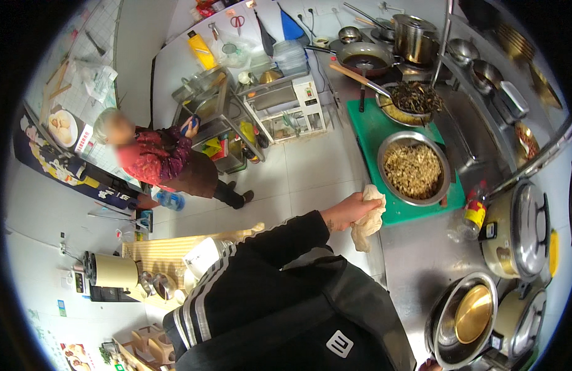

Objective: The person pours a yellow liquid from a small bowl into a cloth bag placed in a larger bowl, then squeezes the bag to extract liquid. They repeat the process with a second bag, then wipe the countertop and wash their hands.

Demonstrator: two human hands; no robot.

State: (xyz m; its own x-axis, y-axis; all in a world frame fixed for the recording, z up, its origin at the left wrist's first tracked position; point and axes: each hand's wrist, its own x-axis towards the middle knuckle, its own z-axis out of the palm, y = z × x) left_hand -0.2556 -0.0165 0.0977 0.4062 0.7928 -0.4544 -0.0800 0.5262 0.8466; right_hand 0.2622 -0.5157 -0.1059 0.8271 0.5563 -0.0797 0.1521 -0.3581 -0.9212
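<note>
My left hand (351,211) grips a crumpled cream cloth (370,222) beside the counter's edge. Close by, on a green cutting board (409,214), stands a steel basin (384,183) of chopped, brownish food (412,171). Only a small part of my right hand (430,365) shows at the bottom, at the rim of tilted, nested metal basins (446,324); its fingers are mostly hidden. A round, gold-coloured surface shows inside the upper basin.
A co-worker (174,157) stands across the floor near a metal rack. Behind the cutting board are a wok (367,58), a stockpot (415,39) and a bowl with dark leafy food (416,98). Cookers (515,232) and a plastic bottle (474,211) line the counter.
</note>
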